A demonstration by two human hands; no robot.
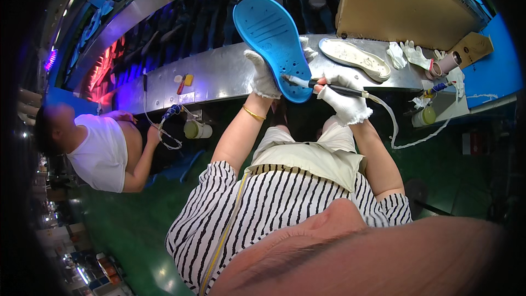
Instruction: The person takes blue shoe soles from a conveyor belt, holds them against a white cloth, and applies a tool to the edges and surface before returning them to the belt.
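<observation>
A blue shoe sole (271, 30) is held up tilted above the metal bench edge, its toe end pointing away from me. Round holes dot its heel end, and grooved lines cross the wider part. My left hand (263, 75), in a white glove with a gold bangle at the wrist, grips the sole's left side; white gloved fingers also show at its right edge. In my right hand (346, 100), gloved with bare fingertips, is a brush (298, 81) with a dark handle and a white hose. Its bristles rest against the heel end.
On the metal bench (219, 74) lie a white sole (353, 57), spare white gloves (413, 53) and a pink tube (449, 63). A cardboard sheet (400, 5) stands behind. Dark shoe parts (219, 30) line the conveyor. At left, a person in white (104, 151) sits near a hose-fitted bottle (197, 130).
</observation>
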